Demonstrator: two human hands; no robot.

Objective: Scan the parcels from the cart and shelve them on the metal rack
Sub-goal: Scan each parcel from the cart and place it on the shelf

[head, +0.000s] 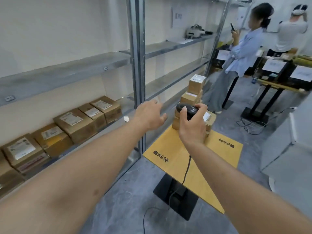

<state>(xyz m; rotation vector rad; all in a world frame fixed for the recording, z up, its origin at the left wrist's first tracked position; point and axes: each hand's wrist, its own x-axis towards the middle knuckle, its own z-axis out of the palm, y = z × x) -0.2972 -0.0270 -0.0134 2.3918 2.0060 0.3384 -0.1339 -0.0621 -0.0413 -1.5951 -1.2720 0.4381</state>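
We see two bare forearms reaching forward from a head-worn camera. The right hand point(192, 122) has its grip clamped around a black handheld scanner point(185, 109), fingers curled over the handle, and a black cable point(186, 171) drops from it to the floor. The left hand point(149, 115) is spread, fingers apart and holding nothing, just to the left of the scanner grip.

Directly beyond the right hand's grip, a stack of cardboard parcels point(196, 85) stands on a small yellow wooden desk point(170, 154) on a black pedestal, which seems to serve as the cart. We count about four or five boxes in the stack; the hand hides the lower ones, so we cannot be sure. White labels show on the top box and on one low box to the right of the grip.

Far left of both grips, the metal rack point(136, 65) holds shelved parcels point(74, 122) on a low shelf. We count five in a row with labels facing up, plus parts of more at the frame's left edge.

We judge these boxes to be stiff, taped and light enough for one hand, with dry cardboard that is not slippery. The tall stack looks tippy, so we would take the top box first, gripping across two opposite side faces and keeping the label uncovered.

Two other people stand well beyond the stack.
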